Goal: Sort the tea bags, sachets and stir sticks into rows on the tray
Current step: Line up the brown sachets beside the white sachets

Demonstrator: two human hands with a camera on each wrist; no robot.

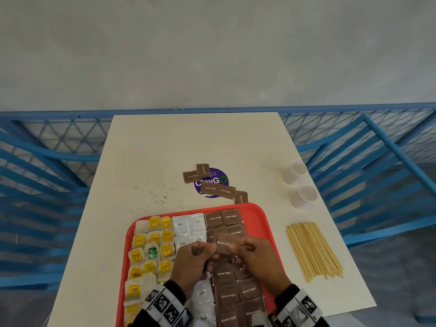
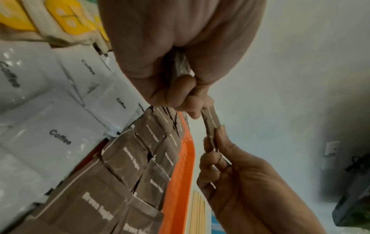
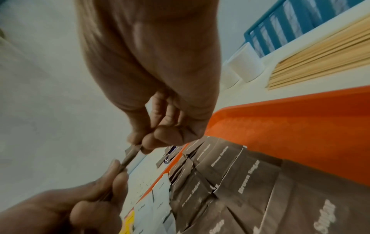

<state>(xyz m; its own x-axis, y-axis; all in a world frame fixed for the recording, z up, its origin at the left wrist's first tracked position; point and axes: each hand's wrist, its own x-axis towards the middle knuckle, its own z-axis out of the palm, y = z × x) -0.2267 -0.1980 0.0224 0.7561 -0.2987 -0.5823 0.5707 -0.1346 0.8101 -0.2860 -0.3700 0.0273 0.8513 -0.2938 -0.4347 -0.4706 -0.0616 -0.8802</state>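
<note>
The red tray (image 1: 256,215) holds yellow-tagged tea bags (image 1: 153,251) on the left, white coffee sachets (image 1: 186,228) in the middle and brown sugar sachets (image 1: 230,291) on the right. Above the brown rows both hands hold a brown sugar sachet (image 1: 223,244) between them. My left hand (image 1: 207,254) grips its left end, with more brown sachet showing inside the curled fingers (image 2: 181,66). My right hand (image 1: 238,252) pinches the other end (image 3: 132,152) between thumb and forefinger. Several brown sugar sachets (image 1: 217,188) lie loose on the table beyond the tray. The stir sticks (image 1: 313,251) lie in a bundle to the tray's right.
Two white paper cups (image 1: 296,172) (image 1: 304,197) stand on the cream table (image 1: 165,142) at the right edge. A round purple sticker (image 1: 215,179) lies under the loose sachets. Dark crumbs (image 1: 155,192) dot the table. Blue chairs (image 1: 368,147) flank both sides.
</note>
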